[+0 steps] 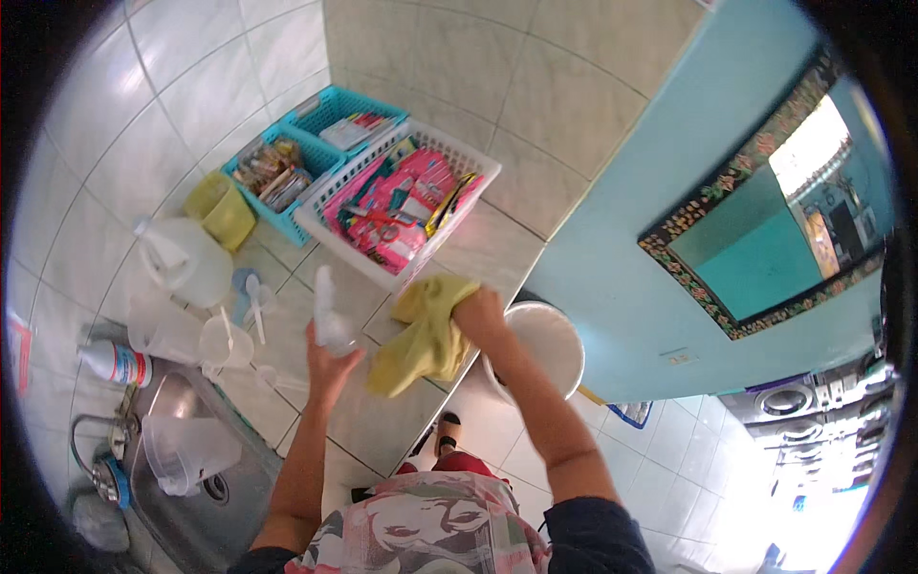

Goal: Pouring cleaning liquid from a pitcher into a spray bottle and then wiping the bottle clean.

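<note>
My left hand (331, 371) is closed around a translucent white plastic item (331, 320), long at its upper end and rounded lower down; its kind is hard to make out. My right hand (481, 314) grips a yellow cloth (430, 330) bunched at its upper right part. The cloth hangs loose over the tiled counter (378, 442), near the counter's right edge. A small gap separates the cloth from the plastic item. Just beyond the cloth sits a white plastic basket (397, 279) holding pink packets (406, 201).
Turquoise baskets (260, 215) and a yellow container (221, 210) stand farther back. To the left are a large jug (186, 263), plastic cups (226, 342), a white bottle (115, 364) and a metal sink (251, 507) holding a clear pitcher (186, 450). A white bucket (550, 349) stands beyond the counter's right edge.
</note>
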The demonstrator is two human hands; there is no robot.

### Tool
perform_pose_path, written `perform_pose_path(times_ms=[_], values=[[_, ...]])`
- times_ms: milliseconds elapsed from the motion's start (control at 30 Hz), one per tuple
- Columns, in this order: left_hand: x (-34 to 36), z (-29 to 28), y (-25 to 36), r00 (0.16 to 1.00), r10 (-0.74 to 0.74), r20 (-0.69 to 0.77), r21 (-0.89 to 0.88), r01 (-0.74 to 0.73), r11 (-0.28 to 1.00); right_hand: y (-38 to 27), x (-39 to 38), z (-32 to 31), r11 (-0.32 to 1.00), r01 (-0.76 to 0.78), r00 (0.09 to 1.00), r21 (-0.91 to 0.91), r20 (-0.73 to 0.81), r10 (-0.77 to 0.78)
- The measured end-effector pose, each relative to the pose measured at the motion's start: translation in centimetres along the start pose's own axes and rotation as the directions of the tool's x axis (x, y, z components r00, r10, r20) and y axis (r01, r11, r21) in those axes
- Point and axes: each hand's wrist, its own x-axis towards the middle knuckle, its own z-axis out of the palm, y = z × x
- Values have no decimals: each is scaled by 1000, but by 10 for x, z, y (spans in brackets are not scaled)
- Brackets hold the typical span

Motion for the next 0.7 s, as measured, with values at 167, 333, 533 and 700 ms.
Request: perform_pose_path(times_ms=[167,333,533,700], values=[[-38,-29,18,995,-59,-77,-43,56,997,82,101,-43,970,-241,946,-26,-231,229],[-91,-38,46,989,146,-25,199,-138,970,101,64,-1,938,-271,914,217,-247,321],[-122,12,70,882,319,347,95,-372,923,113,-174,113,949,-68,994,-307,-102,38],[-147,63,50,776,117,620,-22,-132,991,69,-448,199,474,-701,625,532,138,768]])
